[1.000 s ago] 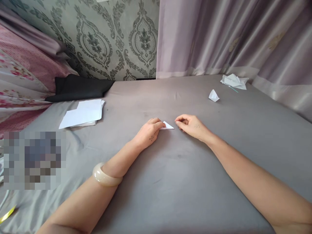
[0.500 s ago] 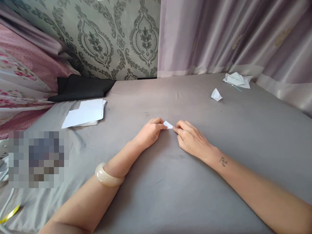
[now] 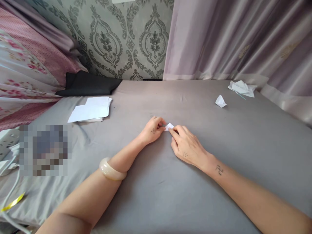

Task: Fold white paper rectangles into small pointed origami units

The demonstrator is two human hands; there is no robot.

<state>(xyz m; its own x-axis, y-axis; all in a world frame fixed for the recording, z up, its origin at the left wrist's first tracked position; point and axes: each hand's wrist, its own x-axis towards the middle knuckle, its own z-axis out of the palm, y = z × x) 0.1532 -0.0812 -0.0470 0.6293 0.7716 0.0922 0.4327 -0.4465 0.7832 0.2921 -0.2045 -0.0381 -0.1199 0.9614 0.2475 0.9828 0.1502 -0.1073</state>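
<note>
A small folded white paper (image 3: 170, 125) with a pointed top lies on the grey sheet between my hands. My left hand (image 3: 154, 130) pinches its left corner between thumb and fingers. On the other side, my right hand (image 3: 186, 143) has its fingers bent and closed, a fingertip pressing on the paper's lower right part. That fingertip and the fingers behind it cover much of the right side. A pale bangle (image 3: 112, 169) sits on my left forearm.
Stacked white sheets (image 3: 91, 109) lie at the left, before a black cloth (image 3: 90, 84). A folded paper piece (image 3: 220, 101) stands at the right, near a paper pile (image 3: 242, 87). A power strip (image 3: 8, 141) and yellow strip (image 3: 13, 202) lie far left.
My right hand has shifted left, its fingertip moving from the paper's right corner onto its lower part. The camera view has turned slightly left.
</note>
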